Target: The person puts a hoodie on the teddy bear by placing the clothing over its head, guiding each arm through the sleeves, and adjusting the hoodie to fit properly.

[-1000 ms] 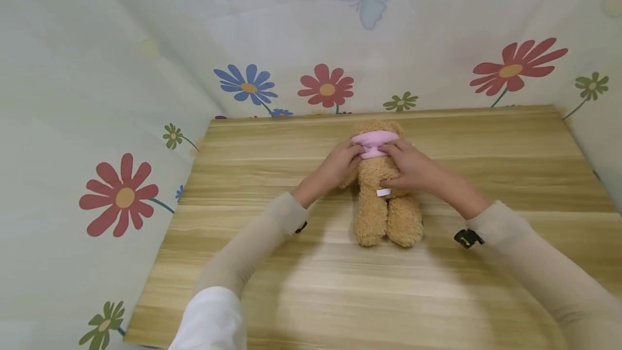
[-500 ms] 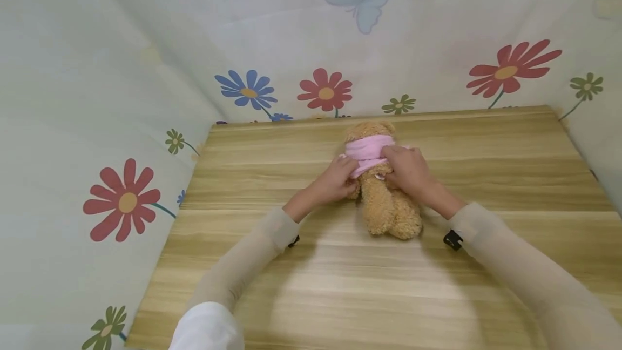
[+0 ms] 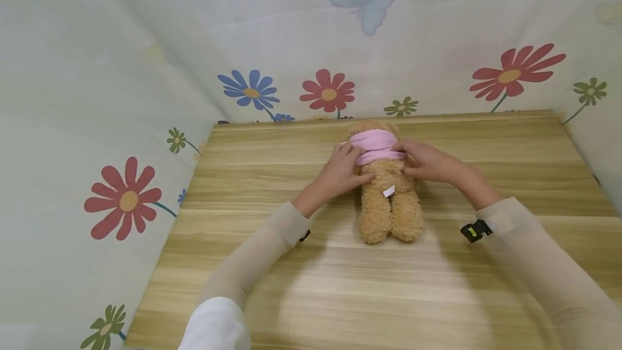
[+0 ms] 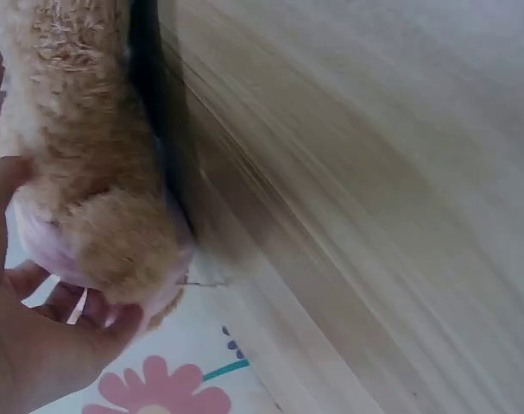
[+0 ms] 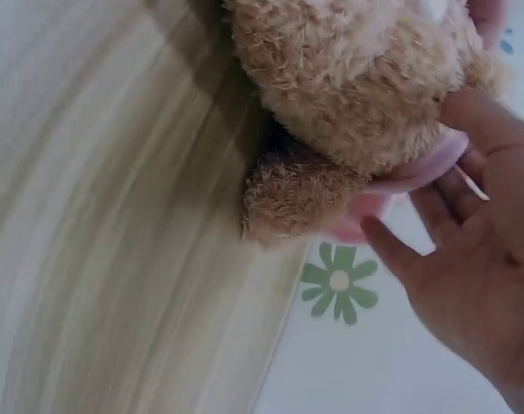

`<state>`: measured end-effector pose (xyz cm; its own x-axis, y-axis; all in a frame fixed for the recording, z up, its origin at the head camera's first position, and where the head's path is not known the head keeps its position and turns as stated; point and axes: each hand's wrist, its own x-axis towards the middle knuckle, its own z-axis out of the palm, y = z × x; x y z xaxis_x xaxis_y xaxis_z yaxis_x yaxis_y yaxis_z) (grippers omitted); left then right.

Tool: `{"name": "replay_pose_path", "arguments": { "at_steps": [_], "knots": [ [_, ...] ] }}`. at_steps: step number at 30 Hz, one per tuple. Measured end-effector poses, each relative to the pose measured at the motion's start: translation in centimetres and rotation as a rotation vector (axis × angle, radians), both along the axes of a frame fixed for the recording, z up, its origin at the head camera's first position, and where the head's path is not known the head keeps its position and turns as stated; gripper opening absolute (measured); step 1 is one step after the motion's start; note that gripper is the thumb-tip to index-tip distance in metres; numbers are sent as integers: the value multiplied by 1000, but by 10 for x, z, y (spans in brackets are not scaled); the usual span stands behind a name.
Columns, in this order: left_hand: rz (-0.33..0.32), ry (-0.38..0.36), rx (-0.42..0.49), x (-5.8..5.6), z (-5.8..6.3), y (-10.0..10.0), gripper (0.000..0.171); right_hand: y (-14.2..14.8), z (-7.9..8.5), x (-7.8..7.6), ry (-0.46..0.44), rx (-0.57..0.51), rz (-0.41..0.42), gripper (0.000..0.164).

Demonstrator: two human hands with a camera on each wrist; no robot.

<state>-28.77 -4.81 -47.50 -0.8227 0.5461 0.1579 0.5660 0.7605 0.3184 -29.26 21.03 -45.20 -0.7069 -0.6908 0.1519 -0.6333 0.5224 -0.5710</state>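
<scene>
A tan teddy bear [image 3: 377, 215] lies on the wooden table, its legs toward me and a small white tag [image 3: 389, 191] showing at its lower body. A pink garment [image 3: 373, 141] is wrapped around its upper body below the head. My left hand [image 3: 338, 170] rests on the garment's left side, fingers lightly bent on the cloth and thumb stretched onto the fur. At the other side my right hand [image 3: 432, 163] touches the garment's lower edge with its fingertips, its thumb [image 5: 482, 116] against the fur. In the right wrist view some fingertips are hidden behind the cloth.
The wooden table [image 3: 272, 172] reaches back to a pale wall sheet [image 3: 427, 26] printed with flowers and a butterfly. A similar sheet [image 3: 58, 96] stands along the left side. Black wrist devices [image 3: 475, 230] sit at the sleeve cuffs.
The garment's lower part, bunched and pulled half a second ago, now lies flatter across the bear. The bear has straightened, its tag shows again, and my right hand has shifted outward with looser fingers.
</scene>
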Motion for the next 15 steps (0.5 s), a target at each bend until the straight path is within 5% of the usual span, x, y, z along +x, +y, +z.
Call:
{"name": "replay_pose_path", "arguments": {
  "at_steps": [5,10,12,15],
  "knots": [
    [-21,207,-177,3,-8,11,31,-18,-15,1,223,72,-36,19],
    [-11,397,-233,15,-22,21,21,-33,-39,11,461,16,-155,29],
    [-10,421,-226,16,-23,22,21,-32,-45,13,473,-17,-195,28],
    [-52,364,-177,15,-17,17,20,-19,-45,14,338,-87,-194,16]
  ]
}}
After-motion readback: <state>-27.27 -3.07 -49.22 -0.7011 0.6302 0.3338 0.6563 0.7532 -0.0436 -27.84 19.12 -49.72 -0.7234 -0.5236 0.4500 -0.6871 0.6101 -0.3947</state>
